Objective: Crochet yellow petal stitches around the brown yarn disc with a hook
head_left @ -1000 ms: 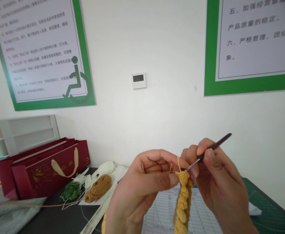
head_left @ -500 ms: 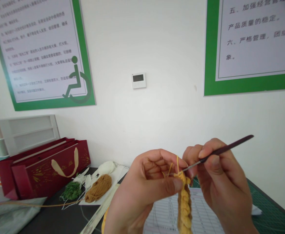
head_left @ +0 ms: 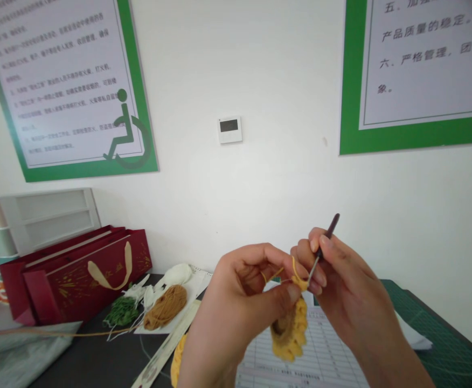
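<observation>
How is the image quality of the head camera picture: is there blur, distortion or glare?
Head view: even, soft light without hard shadows; the green-framed wall posters lean outward from wide-angle distortion, and their small text is too soft to read; the yellow crocheted yarn piece and the dark thin crochet hook are slightly blurred; no strong glare.

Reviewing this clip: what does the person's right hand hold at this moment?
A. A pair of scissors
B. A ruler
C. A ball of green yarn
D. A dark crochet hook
D: the right hand pinches a dark crochet hook, its metal tip meeting the yellow crochet piece that the left hand holds.
</observation>
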`<state>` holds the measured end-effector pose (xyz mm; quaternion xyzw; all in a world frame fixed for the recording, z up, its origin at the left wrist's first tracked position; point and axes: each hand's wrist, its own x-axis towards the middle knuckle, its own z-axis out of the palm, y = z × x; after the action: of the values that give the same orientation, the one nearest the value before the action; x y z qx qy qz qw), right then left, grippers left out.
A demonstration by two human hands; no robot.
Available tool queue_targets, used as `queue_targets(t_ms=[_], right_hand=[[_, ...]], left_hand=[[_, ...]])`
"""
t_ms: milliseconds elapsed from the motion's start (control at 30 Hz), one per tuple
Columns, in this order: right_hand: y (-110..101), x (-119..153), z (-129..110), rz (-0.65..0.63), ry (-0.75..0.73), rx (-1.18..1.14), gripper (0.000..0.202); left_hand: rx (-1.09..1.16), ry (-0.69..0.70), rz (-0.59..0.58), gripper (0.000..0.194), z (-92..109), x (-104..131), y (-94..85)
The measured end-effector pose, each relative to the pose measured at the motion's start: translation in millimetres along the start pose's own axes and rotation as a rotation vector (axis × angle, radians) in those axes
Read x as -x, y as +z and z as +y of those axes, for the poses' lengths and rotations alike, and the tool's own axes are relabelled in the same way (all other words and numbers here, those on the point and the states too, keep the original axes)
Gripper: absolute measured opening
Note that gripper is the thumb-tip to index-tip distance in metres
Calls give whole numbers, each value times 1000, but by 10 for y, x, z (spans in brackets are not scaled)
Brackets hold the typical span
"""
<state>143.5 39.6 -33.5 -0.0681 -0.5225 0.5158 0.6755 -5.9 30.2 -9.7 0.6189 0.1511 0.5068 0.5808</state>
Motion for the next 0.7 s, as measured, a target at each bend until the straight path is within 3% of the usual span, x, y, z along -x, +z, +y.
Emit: queue_targets(t_ms=[100,200,333,500,700], right_hand=[[5,-10,16,41,66,-22,29],[-27,-16,25,21,41,40,27],[-71,-23,63,-1,-174,243,11],[-8,-4,80,63,-408,464,17],[85,29,106,168,-550,566,19]], left_hand=[[-121,47,73,11,-15,1,26],[-201,91,164,12,-26,-4,23],[-183,147,260,17,-33,-24,17],[-197,182,208,18,-30,-52,42],[-262,242,237,23,-65,-59,56]])
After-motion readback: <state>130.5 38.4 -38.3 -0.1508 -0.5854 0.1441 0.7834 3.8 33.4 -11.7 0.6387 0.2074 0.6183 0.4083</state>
